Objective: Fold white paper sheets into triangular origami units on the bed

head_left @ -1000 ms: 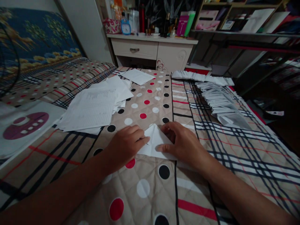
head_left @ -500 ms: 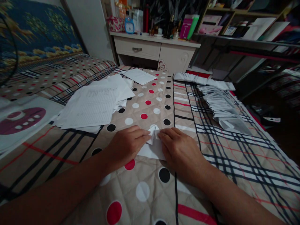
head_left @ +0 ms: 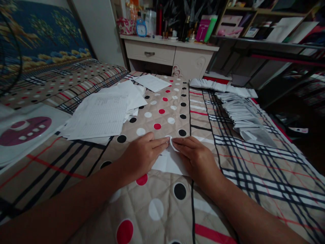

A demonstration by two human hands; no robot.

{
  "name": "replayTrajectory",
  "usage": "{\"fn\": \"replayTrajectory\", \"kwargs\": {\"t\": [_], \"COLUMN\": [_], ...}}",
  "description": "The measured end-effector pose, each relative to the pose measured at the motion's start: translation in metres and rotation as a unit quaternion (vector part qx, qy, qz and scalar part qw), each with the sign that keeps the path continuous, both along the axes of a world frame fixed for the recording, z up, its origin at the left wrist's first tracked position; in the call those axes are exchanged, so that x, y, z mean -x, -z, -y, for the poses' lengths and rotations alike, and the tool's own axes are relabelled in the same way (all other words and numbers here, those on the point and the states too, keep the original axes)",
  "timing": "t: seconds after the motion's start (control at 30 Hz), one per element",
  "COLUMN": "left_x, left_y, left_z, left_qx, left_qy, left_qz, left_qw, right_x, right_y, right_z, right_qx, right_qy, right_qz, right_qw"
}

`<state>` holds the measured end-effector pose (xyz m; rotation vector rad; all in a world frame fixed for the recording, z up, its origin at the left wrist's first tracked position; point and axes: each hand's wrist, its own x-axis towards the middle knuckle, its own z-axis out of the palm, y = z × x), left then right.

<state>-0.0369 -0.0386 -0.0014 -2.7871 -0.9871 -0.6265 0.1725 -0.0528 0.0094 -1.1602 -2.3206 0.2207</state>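
A small white sheet of paper (head_left: 169, 164) lies on the patterned bedspread between my hands, its top edge folded toward a point. My left hand (head_left: 144, 154) presses the upper left fold, fingers together and stretched toward the peak. From the other side, my right hand (head_left: 196, 156) bears on the right flap, which curls up slightly under its fingertips. Both hands partly cover the paper. To the right, folded white paper pieces (head_left: 240, 113) stand in a tight row, with another row of folded pieces (head_left: 223, 86) behind.
Loose printed sheets (head_left: 99, 113) are piled at the left, with a few white sheets (head_left: 152, 82) farther back. A white plastic bag (head_left: 33, 125) with a purple print lies at far left. Beyond the bed stand a white cabinet (head_left: 152, 51) and a shelf (head_left: 269, 40).
My left fingertips have slid right and up to the peak of the paper, covering the left fold. The right flap now curls under my right fingers. The view has shifted slightly.
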Motion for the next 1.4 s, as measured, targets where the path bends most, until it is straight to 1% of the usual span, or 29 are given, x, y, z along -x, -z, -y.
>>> {"fn": "replayTrajectory", "kwargs": {"t": [0.13, 0.23, 0.4, 0.5, 0.63, 0.73, 0.83, 0.93, 1.0, 1.13, 1.23, 1.4], "left_x": [-0.001, -0.001, 0.002, 0.003, 0.003, 0.003, 0.001, -0.003, -0.006, -0.008, -0.008, -0.009], "left_y": [-0.001, 0.000, 0.003, 0.002, 0.002, 0.002, 0.001, -0.002, -0.004, -0.006, -0.005, -0.006], "left_z": [-0.001, -0.004, -0.012, -0.014, -0.013, -0.012, -0.009, -0.004, 0.000, 0.006, 0.009, 0.013], "left_qx": [0.003, 0.017, 0.065, 0.081, 0.084, 0.073, 0.026, -0.032, -0.052, -0.045, -0.037, -0.012], "left_qy": [0.004, 0.012, 0.041, 0.049, 0.044, 0.046, 0.050, 0.044, 0.037, 0.020, 0.007, -0.012], "left_qz": [-0.016, -0.020, 0.036, 0.058, 0.067, 0.072, 0.067, 0.037, 0.007, -0.044, -0.054, -0.049], "left_qw": [1.000, 1.000, 0.996, 0.994, 0.993, 0.994, 0.996, 0.998, 0.998, 0.998, 0.998, 0.999], "right_x": [0.000, -0.001, -0.004, -0.004, -0.002, 0.000, 0.001, 0.002, 0.003, 0.004, 0.003, 0.001], "right_y": [-0.001, 0.001, 0.003, 0.001, -0.003, -0.005, -0.006, -0.007, -0.008, -0.007, -0.006, -0.005], "right_z": [0.000, -0.001, -0.003, -0.001, 0.004, 0.007, 0.008, 0.008, 0.009, 0.010, 0.011, 0.010], "right_qx": [-0.006, -0.006, -0.005, -0.015, -0.036, -0.049, -0.050, -0.040, -0.030, -0.028, -0.029, -0.011], "right_qy": [-0.005, -0.008, -0.022, -0.024, -0.032, -0.030, -0.023, -0.026, -0.026, -0.010, 0.003, -0.025], "right_qz": [0.027, 0.025, 0.021, 0.053, 0.123, 0.154, 0.160, 0.160, 0.153, 0.128, 0.119, 0.080], "right_qw": [1.000, 1.000, 1.000, 0.998, 0.991, 0.986, 0.985, 0.986, 0.987, 0.991, 0.992, 0.996]}}
